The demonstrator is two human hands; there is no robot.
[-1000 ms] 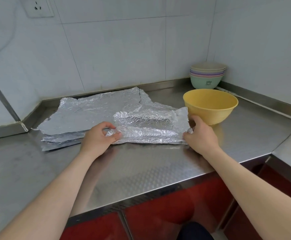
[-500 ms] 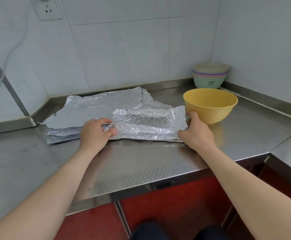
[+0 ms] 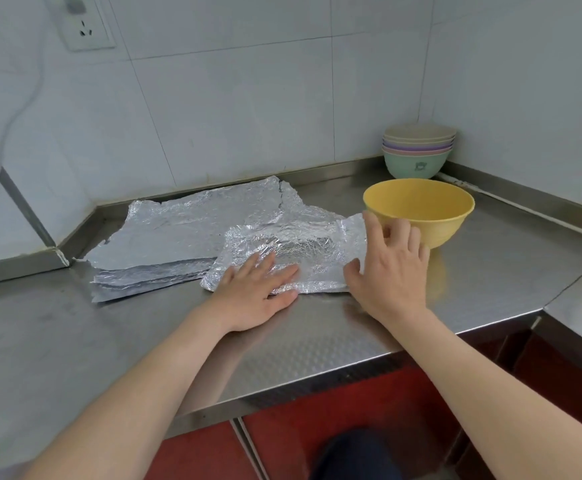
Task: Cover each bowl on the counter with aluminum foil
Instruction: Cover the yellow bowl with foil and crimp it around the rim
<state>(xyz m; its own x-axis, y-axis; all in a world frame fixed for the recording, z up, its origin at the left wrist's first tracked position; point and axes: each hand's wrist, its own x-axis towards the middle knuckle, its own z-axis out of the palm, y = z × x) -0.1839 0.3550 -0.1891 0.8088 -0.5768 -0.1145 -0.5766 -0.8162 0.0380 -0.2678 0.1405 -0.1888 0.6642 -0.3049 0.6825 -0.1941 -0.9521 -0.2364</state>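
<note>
A crinkled sheet of aluminum foil (image 3: 293,240) lies on the steel counter (image 3: 127,341), overlapping a stack of flatter foil sheets (image 3: 185,233) to its left. My left hand (image 3: 255,292) presses flat on the sheet's front left part with straight fingers. My right hand (image 3: 390,271) rests on the sheet's right edge with its fingers spread, right in front of an empty yellow bowl (image 3: 421,209). The fingertips reach the bowl's near side; I cannot tell if they touch it.
Several pastel bowls (image 3: 417,157) are nested in the back right corner against the tiled wall. A wall socket (image 3: 83,26) with a cable sits at the upper left. Red cabinet fronts (image 3: 334,410) lie below the counter's front edge.
My left hand uncurled from the foil's edge and moved right, lying flat on the sheet. My right hand opened its fingers over the right edge. The sheet shifted slightly toward the bowl.
</note>
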